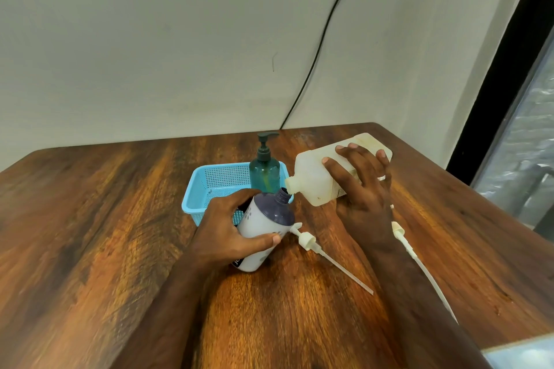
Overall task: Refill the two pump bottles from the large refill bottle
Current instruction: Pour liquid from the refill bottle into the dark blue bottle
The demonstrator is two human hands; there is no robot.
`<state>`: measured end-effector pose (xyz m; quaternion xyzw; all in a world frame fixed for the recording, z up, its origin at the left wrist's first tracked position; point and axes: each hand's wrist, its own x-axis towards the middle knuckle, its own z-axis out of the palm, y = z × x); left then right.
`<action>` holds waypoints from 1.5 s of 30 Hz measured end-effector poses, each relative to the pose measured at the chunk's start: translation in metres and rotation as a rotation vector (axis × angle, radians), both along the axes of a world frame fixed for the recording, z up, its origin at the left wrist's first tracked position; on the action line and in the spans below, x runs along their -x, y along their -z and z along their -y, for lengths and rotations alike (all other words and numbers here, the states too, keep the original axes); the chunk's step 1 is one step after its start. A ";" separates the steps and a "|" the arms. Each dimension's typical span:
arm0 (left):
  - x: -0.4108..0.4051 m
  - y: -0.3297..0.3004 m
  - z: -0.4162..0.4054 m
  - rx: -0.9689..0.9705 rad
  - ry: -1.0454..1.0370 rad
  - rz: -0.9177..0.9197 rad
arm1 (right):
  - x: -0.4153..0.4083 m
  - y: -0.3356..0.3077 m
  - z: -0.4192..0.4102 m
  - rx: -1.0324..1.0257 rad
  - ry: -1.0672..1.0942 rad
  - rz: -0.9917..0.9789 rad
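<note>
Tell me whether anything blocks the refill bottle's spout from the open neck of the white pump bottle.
Nothing visible does. The refill bottle, tipped by the right hand, has its spout right at the open neck of the white pump bottle, held by the left hand. Its pump lies on the table.

Both forearms are bare from the bottom edge of the view up to the wrists, with no sleeve showing on either. The right hand [364,189] wears a pale, silvery band ring [381,178] on one finger. The left hand [232,223] shows no ring.
</note>
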<state>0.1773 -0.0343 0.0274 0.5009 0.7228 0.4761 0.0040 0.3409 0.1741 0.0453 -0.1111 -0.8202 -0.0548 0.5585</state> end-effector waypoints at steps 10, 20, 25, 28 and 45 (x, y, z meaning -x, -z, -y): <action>-0.003 -0.003 0.000 -0.004 0.004 -0.009 | 0.000 -0.002 0.002 0.020 0.001 0.004; -0.004 -0.005 0.001 -0.008 0.014 -0.015 | -0.001 -0.003 0.002 -0.001 -0.008 0.009; -0.001 -0.002 0.001 0.005 0.004 -0.011 | -0.001 -0.002 -0.001 -0.014 -0.003 0.020; -0.002 -0.002 0.001 0.008 -0.003 -0.009 | 0.000 -0.001 -0.002 -0.020 -0.003 0.022; -0.003 -0.004 0.001 0.006 0.001 -0.012 | 0.002 -0.001 -0.003 -0.027 -0.008 0.015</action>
